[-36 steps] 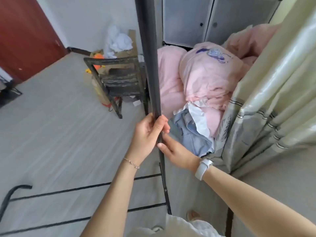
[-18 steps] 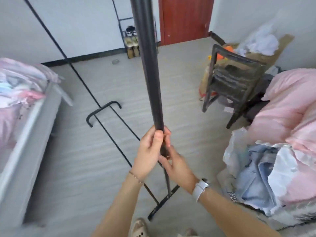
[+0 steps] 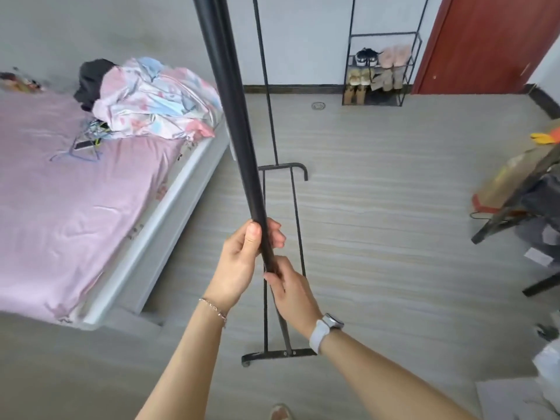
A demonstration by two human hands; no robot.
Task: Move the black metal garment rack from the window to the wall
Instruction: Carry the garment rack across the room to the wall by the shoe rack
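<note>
The black metal garment rack fills the middle of the view, its near upright pole running from the top edge down to my hands. My left hand is wrapped around this pole, thumb up. Just below it, my right hand grips the same pole; a white watch sits on that wrist. The rack's base frame lies on the grey floor, with a near foot bar and a far foot bar. The far upright rises toward the white wall.
A bed with a pink sheet and a heap of bedding stands at left, close to the rack. A black shoe rack stands against the far wall beside a red door. A dark chair and clutter sit at right.
The view has swung from the curtain and pink laundry pile round to the bed, wall and door. The rack has turned with me; both hands keep their grip on the pole.
</note>
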